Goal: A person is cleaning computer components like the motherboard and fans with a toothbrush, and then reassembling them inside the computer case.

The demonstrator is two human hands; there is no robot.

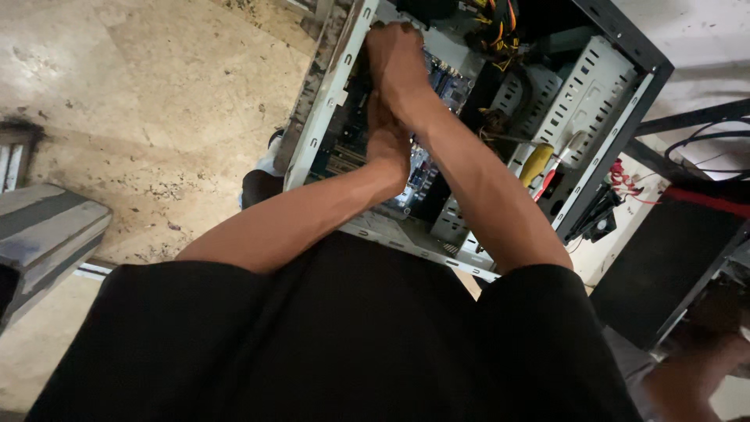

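Motherboard point(426, 168) is the centre of it all — a blue circuit board sitting inside an open computer case point(601, 156) that lies on its side on the floor point(156, 94), open side up toward the camera. Both hands are down in the case, over the board. Left hand point(388, 144) is pressed in low against the board area with the fingers pointing away, so I can't tell how far it's open or whether it's got hold of anything. Right hand point(394, 59) is higher up, curled near the pale metal edge of the case point(328, 101) at the far end; the fingers look bent in, but what's under them is hidden, so same deal — can't say what, if anything, it grips. The two forearms cross a bit, wrists close together.

Just to the right of the arms, a screwdriver with a yellow handle point(537, 162) rests inside the case by the perforated drive cage point(582, 101). A bundle of orange, yellow and black cables point(500, 23) hangs at the top of the case. Outside it, a few red wires point(625, 181) sit by the dark frame.

Further out there's beige stone flooring, a grey step or bench point(43, 227) on the left, and black shorts point(336, 344) filling the bottom of the view.
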